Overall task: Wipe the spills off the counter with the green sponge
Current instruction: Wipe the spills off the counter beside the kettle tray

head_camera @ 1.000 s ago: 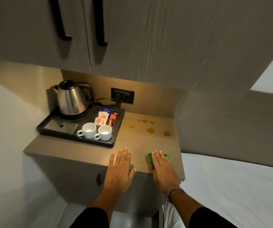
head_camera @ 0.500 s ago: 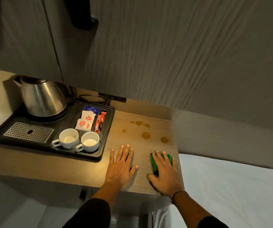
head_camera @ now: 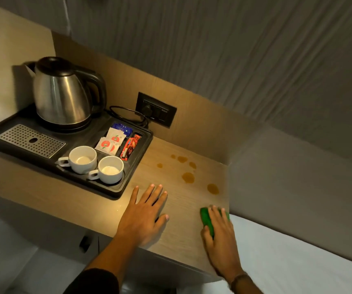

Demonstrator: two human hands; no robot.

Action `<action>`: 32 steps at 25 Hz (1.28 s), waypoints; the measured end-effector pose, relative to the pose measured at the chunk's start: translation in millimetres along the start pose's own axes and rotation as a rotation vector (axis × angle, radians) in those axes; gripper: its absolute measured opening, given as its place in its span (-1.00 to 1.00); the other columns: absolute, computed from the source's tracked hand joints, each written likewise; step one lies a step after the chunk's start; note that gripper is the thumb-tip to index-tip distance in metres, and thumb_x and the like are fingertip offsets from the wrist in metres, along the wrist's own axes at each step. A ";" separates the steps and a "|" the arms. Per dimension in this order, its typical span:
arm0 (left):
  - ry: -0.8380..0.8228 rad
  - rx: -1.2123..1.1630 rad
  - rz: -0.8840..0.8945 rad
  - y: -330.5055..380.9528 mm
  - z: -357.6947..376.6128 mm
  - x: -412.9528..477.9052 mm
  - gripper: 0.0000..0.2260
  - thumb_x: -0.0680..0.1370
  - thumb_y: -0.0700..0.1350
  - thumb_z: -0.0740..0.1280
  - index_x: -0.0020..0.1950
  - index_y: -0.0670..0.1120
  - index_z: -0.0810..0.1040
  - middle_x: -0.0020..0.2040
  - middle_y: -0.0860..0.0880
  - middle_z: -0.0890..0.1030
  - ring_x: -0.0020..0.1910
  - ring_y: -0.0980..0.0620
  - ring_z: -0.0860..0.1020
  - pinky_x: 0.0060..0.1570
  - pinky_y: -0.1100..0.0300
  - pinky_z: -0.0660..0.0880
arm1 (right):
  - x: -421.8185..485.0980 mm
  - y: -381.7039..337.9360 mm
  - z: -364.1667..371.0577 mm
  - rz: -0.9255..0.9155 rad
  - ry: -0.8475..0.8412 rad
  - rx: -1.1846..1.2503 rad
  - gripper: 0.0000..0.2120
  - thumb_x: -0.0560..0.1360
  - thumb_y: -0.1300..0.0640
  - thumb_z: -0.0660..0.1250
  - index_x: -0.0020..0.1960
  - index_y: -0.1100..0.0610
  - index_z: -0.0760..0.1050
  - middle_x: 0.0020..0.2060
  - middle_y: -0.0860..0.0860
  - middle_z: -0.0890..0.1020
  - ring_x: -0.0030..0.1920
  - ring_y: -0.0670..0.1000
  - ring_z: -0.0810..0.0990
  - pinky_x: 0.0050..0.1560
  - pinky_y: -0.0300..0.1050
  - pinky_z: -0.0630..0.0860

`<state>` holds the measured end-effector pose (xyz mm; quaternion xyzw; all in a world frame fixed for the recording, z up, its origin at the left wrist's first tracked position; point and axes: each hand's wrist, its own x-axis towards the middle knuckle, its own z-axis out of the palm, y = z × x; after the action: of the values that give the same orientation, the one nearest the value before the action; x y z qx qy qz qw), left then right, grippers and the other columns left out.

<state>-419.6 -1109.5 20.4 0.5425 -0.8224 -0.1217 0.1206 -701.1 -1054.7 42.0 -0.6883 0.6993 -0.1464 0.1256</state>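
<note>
1. Green sponge [head_camera: 207, 219] lies flat on the counter [head_camera: 181, 234] near its front right corner, on the near side of the spills [head_camera: 189, 177]; the right hand [head_camera: 219, 236] covers most of it, fingers draped over the top and thumb against its near edge, gripping it loosely, probably so that it can be pushed rather than lifted.
2. Amber drops form a loose cluster beyond the sponge, towards the back wall; the nearest drop sits just ahead of the right fingertips and none looks smeared, so wiping seems not yet begun.
3. Left of the sponge, the left hand [head_camera: 145, 217] rests palm down with fingers spread, holding nothing; it likely steadies the person while leaning in.
4. Well left of the sponge stands a black tray [head_camera: 134, 172] with a kettle [head_camera: 62, 96], two cups [head_camera: 96, 166] and sachets [head_camera: 110, 141]; its right edge lies near the spills, so strokes should stay clear of it.
</note>
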 end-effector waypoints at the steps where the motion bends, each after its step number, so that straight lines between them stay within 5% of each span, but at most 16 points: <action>1: 0.006 -0.007 0.000 -0.2 0.7 0.6 -0.36 0.67 0.32 -0.09 0.70 0.07 -0.03 0.73 0.01 -0.03 0.68 -0.03 -0.17 0.61 -0.32 -0.16 | 22.5 1.2 -3.7 0.042 0.044 0.023 -0.45 0.70 0.01 0.18 0.66 -0.05 0.16 0.67 -0.03 0.22 0.69 0.09 0.04 0.67 0.21 0.09; 4: 0.024 0.005 0.001 0.7 1.7 2.2 -0.37 0.68 0.31 -0.05 0.70 0.06 0.00 0.73 0.00 -0.02 0.68 -0.04 -0.14 0.61 -0.32 -0.16 | 77.8 -18.9 -9.1 0.087 0.088 0.045 -0.49 0.69 0.15 0.22 0.62 0.11 0.27 0.61 0.10 0.35 0.65 0.19 0.17 0.65 0.23 0.11; 9: 0.038 -0.016 -0.005 -0.3 6.9 1.8 -0.38 0.69 0.30 -0.04 0.70 0.07 0.02 0.73 0.00 0.00 0.68 -0.04 -0.13 0.61 -0.31 -0.15 | 31.3 22.4 -5.2 -0.135 -0.020 0.021 -0.45 0.68 -0.12 0.10 0.65 -0.17 0.14 0.65 -0.18 0.19 0.66 -0.21 -0.08 0.66 0.13 0.09; 13: 0.026 -0.017 -0.014 0.0 3.8 7.2 -0.37 0.68 0.31 -0.05 0.70 0.08 -0.01 0.73 0.02 -0.05 0.68 -0.02 -0.17 0.61 -0.29 -0.18 | 112.0 10.7 -22.9 0.112 0.053 0.115 -0.50 0.71 0.13 0.18 0.64 0.07 0.24 0.64 0.09 0.29 0.68 0.14 0.10 0.65 0.23 0.13; 18: 0.008 -0.020 -0.026 0.3 9.8 2.6 -0.37 0.68 0.33 -0.08 0.69 0.09 -0.04 0.74 0.02 -0.07 0.68 0.00 -0.19 0.61 -0.29 -0.18 | 70.4 29.0 -6.4 -0.208 -0.077 0.064 -0.46 0.68 -0.06 0.12 0.65 -0.10 0.18 0.65 -0.14 0.21 0.68 -0.01 0.04 0.66 0.15 0.08; 23: 0.024 -0.035 -0.023 1.4 3.9 6.6 -0.38 0.69 0.29 -0.03 0.69 0.07 0.01 0.74 0.01 -0.04 0.68 0.00 -0.17 0.61 -0.29 -0.16 | 145.9 -4.0 -15.1 0.066 0.021 0.085 -0.49 0.70 0.13 0.18 0.64 0.09 0.24 0.64 0.09 0.29 0.68 0.14 0.09 0.66 0.21 0.10; 27: 0.027 -0.051 -0.021 4.6 7.2 3.0 -0.39 0.69 0.29 -0.02 0.69 0.07 0.02 0.74 0.00 -0.01 0.68 0.00 -0.16 0.61 -0.30 -0.16 | 107.5 1.2 5.4 -0.289 -0.122 0.059 -0.45 0.70 -0.02 0.14 0.66 -0.12 0.14 0.67 -0.13 0.19 0.69 -0.10 -0.03 0.67 0.08 0.01; 29: 0.031 -0.035 -0.025 1.3 4.8 5.1 -0.39 0.69 0.29 -0.02 0.69 0.06 0.02 0.74 0.00 -0.01 0.68 -0.01 -0.15 0.61 -0.31 -0.17 | 100.9 26.5 -7.4 -0.284 -0.098 0.053 -0.46 0.69 -0.04 0.14 0.65 -0.14 0.16 0.66 -0.15 0.20 0.68 -0.12 -0.03 0.65 0.08 0.07; 32: 0.010 -0.008 -0.021 1.5 3.3 5.3 -0.38 0.69 0.29 -0.03 0.69 0.06 0.00 0.74 0.00 -0.03 0.68 -0.02 -0.16 0.61 -0.31 -0.18 | 155.4 -1.6 -9.6 -0.092 -0.024 0.043 -0.50 0.70 0.17 0.22 0.63 0.09 0.25 0.63 0.08 0.31 0.68 0.14 0.11 0.66 0.20 0.11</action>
<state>-424.0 -1113.6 18.2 0.5513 -0.8155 -0.1237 0.1254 -706.5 -1209.7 55.5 -0.7185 0.6621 -0.1588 0.1420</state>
